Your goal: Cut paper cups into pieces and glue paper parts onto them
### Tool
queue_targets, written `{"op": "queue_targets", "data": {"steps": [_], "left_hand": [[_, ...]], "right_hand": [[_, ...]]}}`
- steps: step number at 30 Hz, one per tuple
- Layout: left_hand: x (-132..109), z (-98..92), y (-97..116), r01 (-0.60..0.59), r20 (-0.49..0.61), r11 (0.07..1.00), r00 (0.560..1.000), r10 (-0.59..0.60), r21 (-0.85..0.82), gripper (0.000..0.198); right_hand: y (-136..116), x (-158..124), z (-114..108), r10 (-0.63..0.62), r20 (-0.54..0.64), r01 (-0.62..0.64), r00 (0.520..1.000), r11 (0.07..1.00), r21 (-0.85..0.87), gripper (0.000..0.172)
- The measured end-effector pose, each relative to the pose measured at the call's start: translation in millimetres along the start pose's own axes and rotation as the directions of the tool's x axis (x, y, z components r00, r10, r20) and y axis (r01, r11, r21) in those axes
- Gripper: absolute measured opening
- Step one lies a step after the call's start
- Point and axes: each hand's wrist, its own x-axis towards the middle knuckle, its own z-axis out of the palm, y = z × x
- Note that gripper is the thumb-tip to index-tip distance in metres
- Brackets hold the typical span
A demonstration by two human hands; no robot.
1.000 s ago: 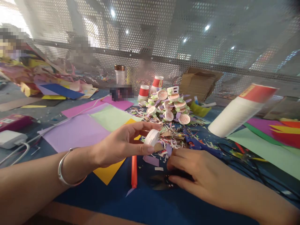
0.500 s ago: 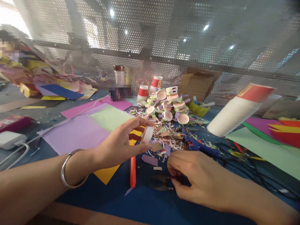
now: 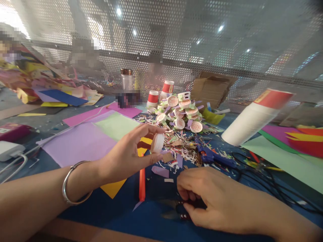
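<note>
Between the thumb and fingers of my left hand (image 3: 137, 148) is a short white paper cup bottom (image 3: 158, 143), held on edge above the table. My right hand (image 3: 202, 198) lies low over the table with its fingers curled round dark thread snips (image 3: 180, 210). The snips' blades are spread and point left; most of their handle is hidden under the hand. Between the hands lie a purple paper scrap (image 3: 160, 171), a brown cardboard bit (image 3: 167, 157) and an orange-red pen-like tool (image 3: 142, 181).
Behind my hands is a pile of decorated cup bottoms (image 3: 179, 123) amid paper shreds. A blue glue gun (image 3: 214, 156) with black cable lies right, before a leaning stack of paper cups (image 3: 249, 121). Purple paper (image 3: 80, 141) spreads left. A perforated metal screen (image 3: 176, 40) stands behind.
My right hand has shifted slightly down and left, and the snips with it; their blades now stand wider apart. My left hand still holds the cup bottom, turned slightly.
</note>
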Motion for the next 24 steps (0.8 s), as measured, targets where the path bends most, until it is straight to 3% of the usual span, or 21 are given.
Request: {"op": "queue_targets", "data": {"steps": [7, 15, 21, 24], "left_hand": [[0.7, -1.0, -3.1, 0.008, 0.017, 1.000, 1.000, -0.008, 0.007, 0.049], [1.6, -1.1, -4.3, -0.026, 0.013, 0.999, 1.000, 0.025, 0.026, 0.045], [2.1, -1.4, -8.9, -0.036, 0.003, 0.998, 0.999, 0.036, 0.053, 0.045], [2.5, -0.8, -9.1, -0.016, 0.007, 0.999, 1.000, 0.015, 0.044, 0.046]], "right_hand": [[-1.5, -0.6, 1.5, -0.002, -0.027, 0.001, 1.000, 0.999, -0.038, 0.008], [7.5, 2.4, 0.5, -0.075, -0.263, 0.054, 0.962, 0.995, -0.085, 0.014], [5.1, 5.2, 1.4, -0.080, -0.127, 0.062, 0.989, 0.989, -0.137, 0.009], [7.0, 6.2, 3.7, -0.100, -0.165, 0.077, 0.981, 0.988, -0.137, 0.013]]}}
